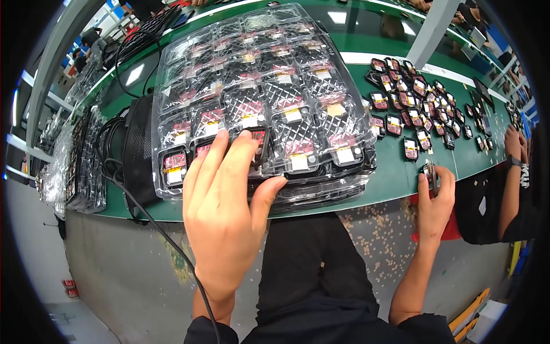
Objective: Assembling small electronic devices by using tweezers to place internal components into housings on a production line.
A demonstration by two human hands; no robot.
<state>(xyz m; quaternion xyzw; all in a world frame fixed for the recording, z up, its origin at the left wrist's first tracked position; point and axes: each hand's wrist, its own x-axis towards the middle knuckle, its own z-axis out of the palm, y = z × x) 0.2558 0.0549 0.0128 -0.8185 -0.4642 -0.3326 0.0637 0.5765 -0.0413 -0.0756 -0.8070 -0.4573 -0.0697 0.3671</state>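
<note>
Large clear plastic blister trays (366,146) are stacked in front of me, with small black-framed modules (175,166) showing red boards and white-yellow labels in their pockets. My left hand (226,189) lies over the tray's front row, fingers stretched out and thumb apart. Its fingertips touch the modules there and partly hide them. To the right, by the table's front edge, my right hand (436,198) pinches one black-framed module (431,172), held edge-on. A loose heap of similar modules (421,103) lies on the green table just beyond that hand.
The green table (395,186) runs across the view. More stacked clear trays (89,160) stand at the left, near a black mesh bag (137,149). A black cable (154,223) hangs past my left forearm. Another person's arm (511,183) is at the far right.
</note>
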